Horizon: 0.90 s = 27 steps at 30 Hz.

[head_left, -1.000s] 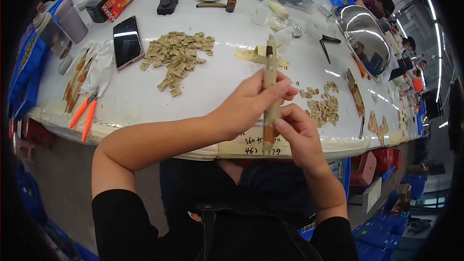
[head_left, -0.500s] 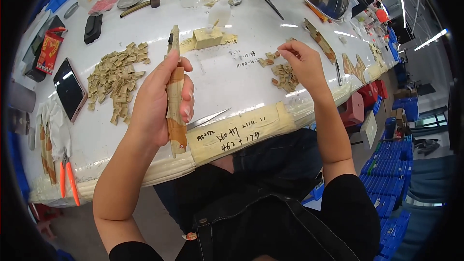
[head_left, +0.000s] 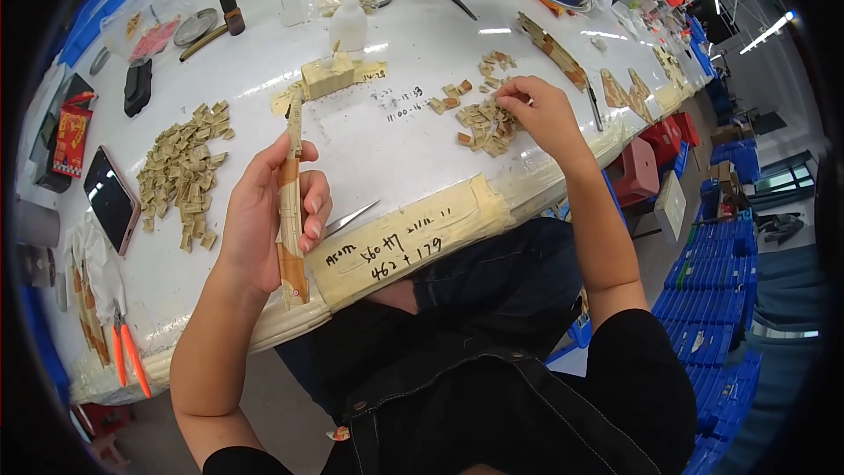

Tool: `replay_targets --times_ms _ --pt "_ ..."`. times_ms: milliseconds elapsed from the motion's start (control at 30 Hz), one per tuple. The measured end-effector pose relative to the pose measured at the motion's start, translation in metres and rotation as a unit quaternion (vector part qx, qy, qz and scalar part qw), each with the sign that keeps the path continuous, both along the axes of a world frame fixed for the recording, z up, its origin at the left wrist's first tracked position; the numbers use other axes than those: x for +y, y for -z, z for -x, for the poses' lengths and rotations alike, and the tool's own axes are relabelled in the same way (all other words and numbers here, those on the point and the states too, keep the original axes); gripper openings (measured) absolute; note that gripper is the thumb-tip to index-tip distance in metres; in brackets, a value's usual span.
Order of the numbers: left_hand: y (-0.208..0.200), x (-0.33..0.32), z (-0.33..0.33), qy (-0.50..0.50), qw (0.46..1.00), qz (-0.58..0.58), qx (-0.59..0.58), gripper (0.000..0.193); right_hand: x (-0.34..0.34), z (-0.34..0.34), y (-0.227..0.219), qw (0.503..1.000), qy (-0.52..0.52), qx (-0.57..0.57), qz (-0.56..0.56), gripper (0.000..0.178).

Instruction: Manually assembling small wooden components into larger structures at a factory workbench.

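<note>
A long tan-and-brown piece [head_left: 291,211] is standing out left of the frame's centre, where the left hand [head_left: 251,222] is gripping it with curled fingers. The right hand [head_left: 541,114], right of centre, is pinching its fingertips together at the smaller heap [head_left: 486,127] of little parts (whether one is sitting between them, I cannot tell). The work is looking unfinished: those parts are lying loose, as is a larger heap [head_left: 180,167] at left; any already fitted are not showing clearly. Beyond, a second long piece [head_left: 556,53] is lying at upper right, and orange-handled pliers [head_left: 130,361] are resting at lower left.
</note>
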<state>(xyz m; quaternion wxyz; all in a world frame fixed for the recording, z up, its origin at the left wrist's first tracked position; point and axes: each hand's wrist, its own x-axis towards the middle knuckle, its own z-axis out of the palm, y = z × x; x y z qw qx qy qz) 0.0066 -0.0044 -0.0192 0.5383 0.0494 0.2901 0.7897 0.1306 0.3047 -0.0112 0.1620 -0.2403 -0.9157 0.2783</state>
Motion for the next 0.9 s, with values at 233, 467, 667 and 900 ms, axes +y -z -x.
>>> replay_targets --times_ms 233,467,667,900 --pt "-0.004 0.004 -0.006 -0.031 0.998 0.051 0.018 0.029 0.006 0.028 0.013 0.986 -0.015 -0.044 -0.161 0.008" --pt "-0.002 0.002 0.001 -0.002 0.999 0.029 0.036 0.036 0.025 0.036 0.032 0.979 -0.030 0.011 -0.203 0.005" --pt "0.004 -0.001 -0.001 0.017 0.999 0.033 -0.016 0.038 0.024 0.023 0.028 0.984 -0.014 0.007 -0.177 0.009" --pt "0.003 0.001 -0.001 0.059 0.996 0.011 -0.066 0.041 0.030 0.023 0.038 0.985 0.015 0.024 -0.170 0.010"
